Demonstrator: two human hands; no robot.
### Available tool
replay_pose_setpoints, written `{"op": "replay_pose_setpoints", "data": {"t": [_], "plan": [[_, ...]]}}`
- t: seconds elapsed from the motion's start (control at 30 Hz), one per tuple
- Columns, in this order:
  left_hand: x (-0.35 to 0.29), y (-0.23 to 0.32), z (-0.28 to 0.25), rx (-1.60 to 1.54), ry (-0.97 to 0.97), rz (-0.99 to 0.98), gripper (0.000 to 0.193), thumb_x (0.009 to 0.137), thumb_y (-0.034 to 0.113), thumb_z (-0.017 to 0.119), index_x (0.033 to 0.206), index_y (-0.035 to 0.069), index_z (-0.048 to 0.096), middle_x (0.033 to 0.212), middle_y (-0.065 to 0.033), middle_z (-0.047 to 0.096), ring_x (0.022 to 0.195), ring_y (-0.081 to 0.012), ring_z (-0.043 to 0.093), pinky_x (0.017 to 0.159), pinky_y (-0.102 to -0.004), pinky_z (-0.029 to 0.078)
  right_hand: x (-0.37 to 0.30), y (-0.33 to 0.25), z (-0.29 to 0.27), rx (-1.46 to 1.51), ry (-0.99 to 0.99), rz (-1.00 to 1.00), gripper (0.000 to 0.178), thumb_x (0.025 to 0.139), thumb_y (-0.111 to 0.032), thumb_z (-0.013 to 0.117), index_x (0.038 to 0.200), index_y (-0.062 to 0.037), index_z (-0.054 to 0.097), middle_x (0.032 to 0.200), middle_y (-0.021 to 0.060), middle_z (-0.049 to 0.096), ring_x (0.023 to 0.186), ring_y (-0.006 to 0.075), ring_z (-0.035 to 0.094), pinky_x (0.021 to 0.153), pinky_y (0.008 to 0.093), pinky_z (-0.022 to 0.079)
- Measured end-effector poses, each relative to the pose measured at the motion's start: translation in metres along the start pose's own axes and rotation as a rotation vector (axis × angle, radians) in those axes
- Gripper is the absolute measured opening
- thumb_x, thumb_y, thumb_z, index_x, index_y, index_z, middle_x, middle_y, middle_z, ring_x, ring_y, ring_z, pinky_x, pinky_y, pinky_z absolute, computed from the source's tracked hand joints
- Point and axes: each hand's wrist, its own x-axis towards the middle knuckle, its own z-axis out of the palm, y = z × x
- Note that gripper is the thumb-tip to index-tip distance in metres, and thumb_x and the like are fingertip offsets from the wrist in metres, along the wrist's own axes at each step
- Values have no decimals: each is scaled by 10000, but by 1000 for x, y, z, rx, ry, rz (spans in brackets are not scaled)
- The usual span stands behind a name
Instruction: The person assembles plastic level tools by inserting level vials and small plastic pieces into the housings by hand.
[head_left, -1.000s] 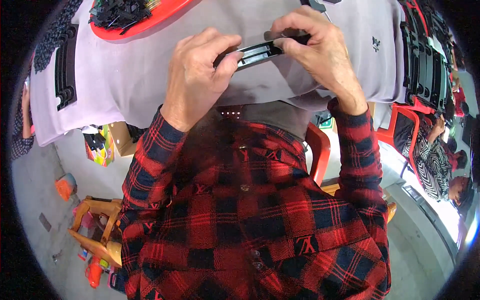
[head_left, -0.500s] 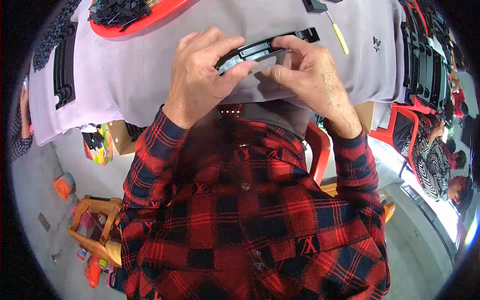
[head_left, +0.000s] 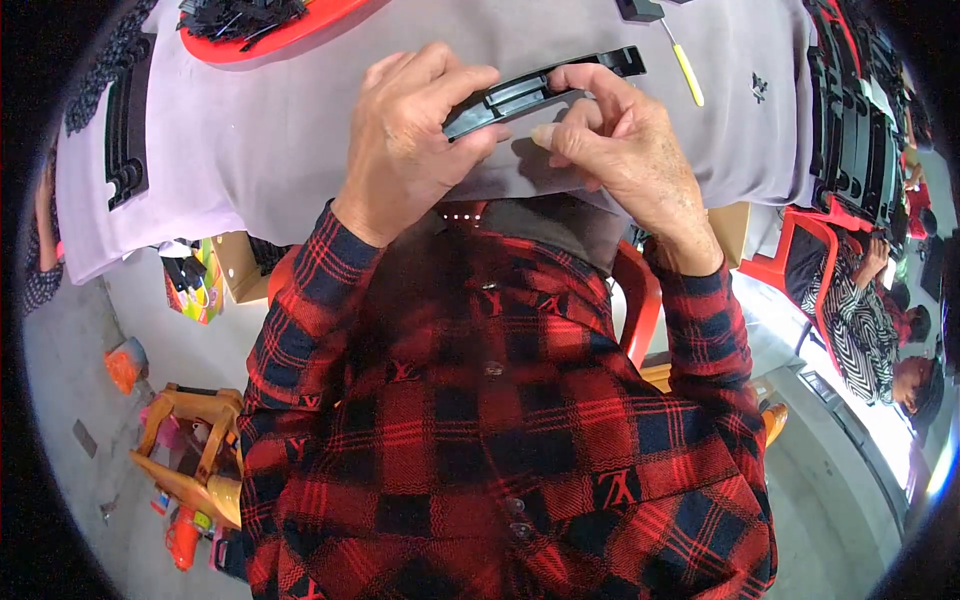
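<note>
Pinching black strip [head_left: 516,97] in left hand [head_left: 408,128], slanted eight-to-two o'clock; touching, no longer pinching, with loosely parted right hand [head_left: 632,150].

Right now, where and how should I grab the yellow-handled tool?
Probably by its yellow handle, with the right hand coming from the near side: the handle is the nearer, thicker end, while the thin shaft points away toward a black block.
</note>
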Motion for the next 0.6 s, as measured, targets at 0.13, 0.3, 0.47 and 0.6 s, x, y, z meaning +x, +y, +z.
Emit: {"op": "replay_pose_setpoints", "data": {"t": [0.13,0.3,0.47,0.6], "plan": [[1,1,-1,29,-30,5,462,638,115,870,1072,60,720,882,-80,619,859,-297,613,836,-386,483,3,15,-5,-473,236,-273,355,834,-112,753,1148,9,639,649,29,600,580,83,570,532,289,469],[0,-4,1,13,3,26,357,682,141,806,1023,86,712,851,-53,589,848,-277,611,863,-422,441,5,2,1,-629,119,-558,338,777,-77,711,1113,-92,679,739,82,644,644,231,647,588,373,516],[2,-8,2,-34,-22,78,401,641,126,784,1029,75,699,861,-74,582,841,-303,591,825,-425,436,15,-8,4,-1062,-143,-776,177,779,-100,684,954,-102,656,815,105,681,755,328,686,654,427,533],[2,-9,2,-46,-19,73,391,635,108,764,1019,69,699,848,-75,576,820,-308,582,811,-421,433,19,-18,9,-1201,-206,-765,114,809,-120,665,917,-91,644,787,107,675,737,322,688,645,430,529]]}}
